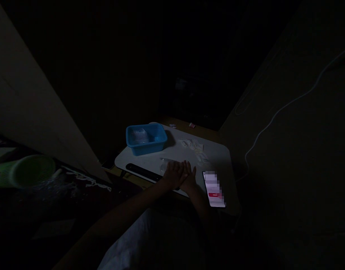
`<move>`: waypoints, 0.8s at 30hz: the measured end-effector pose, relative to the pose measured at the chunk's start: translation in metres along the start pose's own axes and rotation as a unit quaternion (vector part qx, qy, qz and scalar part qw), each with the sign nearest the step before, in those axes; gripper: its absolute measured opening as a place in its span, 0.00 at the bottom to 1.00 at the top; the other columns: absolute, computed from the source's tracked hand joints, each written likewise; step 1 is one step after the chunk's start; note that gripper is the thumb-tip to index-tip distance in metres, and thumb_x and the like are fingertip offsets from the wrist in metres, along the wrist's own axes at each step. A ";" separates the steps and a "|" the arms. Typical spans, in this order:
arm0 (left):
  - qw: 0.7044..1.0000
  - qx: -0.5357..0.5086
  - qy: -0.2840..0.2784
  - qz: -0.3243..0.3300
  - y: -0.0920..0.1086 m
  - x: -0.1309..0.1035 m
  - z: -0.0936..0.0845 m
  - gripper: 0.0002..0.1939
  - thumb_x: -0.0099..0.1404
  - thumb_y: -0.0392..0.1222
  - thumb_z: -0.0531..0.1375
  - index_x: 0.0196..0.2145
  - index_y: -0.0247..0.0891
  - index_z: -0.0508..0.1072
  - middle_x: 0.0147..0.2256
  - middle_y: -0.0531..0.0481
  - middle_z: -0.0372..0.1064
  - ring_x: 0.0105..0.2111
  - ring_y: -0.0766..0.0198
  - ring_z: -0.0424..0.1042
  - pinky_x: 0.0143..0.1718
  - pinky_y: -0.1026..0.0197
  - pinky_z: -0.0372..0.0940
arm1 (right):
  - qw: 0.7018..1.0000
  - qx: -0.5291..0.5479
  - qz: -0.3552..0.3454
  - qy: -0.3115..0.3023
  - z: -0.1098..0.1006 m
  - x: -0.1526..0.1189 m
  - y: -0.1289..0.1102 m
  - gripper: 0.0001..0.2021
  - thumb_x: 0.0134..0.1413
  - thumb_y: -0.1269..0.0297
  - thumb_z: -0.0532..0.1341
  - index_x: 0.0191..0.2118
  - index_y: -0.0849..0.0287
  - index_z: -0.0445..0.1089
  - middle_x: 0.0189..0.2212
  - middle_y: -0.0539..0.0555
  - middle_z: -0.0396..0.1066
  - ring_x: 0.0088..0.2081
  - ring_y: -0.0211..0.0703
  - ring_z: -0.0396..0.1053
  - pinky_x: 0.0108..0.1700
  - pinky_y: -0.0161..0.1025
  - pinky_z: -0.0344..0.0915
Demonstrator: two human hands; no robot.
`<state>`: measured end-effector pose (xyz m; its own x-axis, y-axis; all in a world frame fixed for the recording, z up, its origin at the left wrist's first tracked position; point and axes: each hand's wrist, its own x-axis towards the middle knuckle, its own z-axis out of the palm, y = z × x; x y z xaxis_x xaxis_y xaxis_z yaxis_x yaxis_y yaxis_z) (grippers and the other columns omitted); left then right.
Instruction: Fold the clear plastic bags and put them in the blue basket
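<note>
The scene is very dark. Near the front edge of a small white table [172, 148], my left hand [174, 174] lies with fingers stretched over a clear plastic piece [163, 165], perhaps a bag or sheet. My right hand [189, 181] is beside it, fingers extended and spread, and the two hands touch or overlap. What lies under the palms is hidden. Several small, pale, flat packets [200, 155] are scattered beyond my right hand. A blue plastic basket [148, 150] with clear plastic packs inside stands at the table's back left.
A phone with a lit screen [213, 189] lies at the table's right. Along the front left edge runs a black strip [143, 171]. A green basket [32, 170] lies tipped at far left, with clear plastic by its mouth. A white cable [258, 137] hangs on the right.
</note>
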<state>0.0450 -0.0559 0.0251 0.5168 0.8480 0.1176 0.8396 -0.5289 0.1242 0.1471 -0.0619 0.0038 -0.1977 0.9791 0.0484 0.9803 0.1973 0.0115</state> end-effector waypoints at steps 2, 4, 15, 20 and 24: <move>1.000 0.012 -0.009 -0.004 -0.012 -0.003 0.001 0.26 0.65 0.50 0.39 0.57 0.37 0.51 0.57 0.39 0.49 0.57 0.47 0.44 0.53 0.39 0.37 | 1.000 0.007 0.026 -0.006 0.000 0.002 -0.002 0.29 0.52 0.60 0.45 0.60 0.62 0.42 0.61 0.59 0.37 0.61 0.51 0.29 0.56 0.58 0.27; 1.000 0.020 -0.014 -0.004 -0.024 -0.004 0.003 0.26 0.65 0.50 0.39 0.57 0.37 0.52 0.58 0.39 0.46 0.58 0.48 0.42 0.53 0.39 0.38 | 0.999 0.014 0.046 -0.001 -0.001 0.004 -0.005 0.30 0.52 0.60 0.45 0.60 0.64 0.42 0.61 0.59 0.37 0.61 0.50 0.29 0.56 0.57 0.27; 0.998 0.039 0.028 -0.051 -0.061 -0.019 0.011 0.26 0.65 0.47 0.40 0.57 0.33 0.50 0.58 0.38 0.43 0.58 0.53 0.43 0.53 0.40 0.40 | 0.998 0.020 0.053 0.016 -0.004 0.000 -0.006 0.40 0.50 0.41 0.41 0.59 0.72 0.42 0.60 0.66 0.38 0.61 0.54 0.29 0.56 0.57 0.27; 0.997 0.038 0.035 -0.053 -0.064 -0.021 0.012 0.26 0.64 0.46 0.41 0.57 0.32 0.52 0.58 0.38 0.43 0.58 0.52 0.44 0.53 0.40 0.41 | 0.999 0.006 0.043 0.015 -0.011 0.001 0.000 0.34 0.53 0.50 0.45 0.58 0.72 0.47 0.59 0.66 0.41 0.61 0.52 0.31 0.56 0.57 0.25; 0.997 0.036 0.038 -0.054 -0.064 -0.021 0.011 0.26 0.64 0.46 0.41 0.56 0.31 0.52 0.58 0.37 0.44 0.58 0.52 0.44 0.53 0.40 0.41 | 0.999 0.012 -0.026 0.042 -0.011 0.005 0.002 0.26 0.56 0.60 0.42 0.59 0.66 0.45 0.60 0.60 0.42 0.61 0.45 0.34 0.58 0.52 0.28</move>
<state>-0.0175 -0.0399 0.0034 0.4111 0.8932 0.1821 0.9007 -0.4288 0.0700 0.1479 -0.0573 0.0146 -0.2476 0.9599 0.1317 0.9680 0.2508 -0.0084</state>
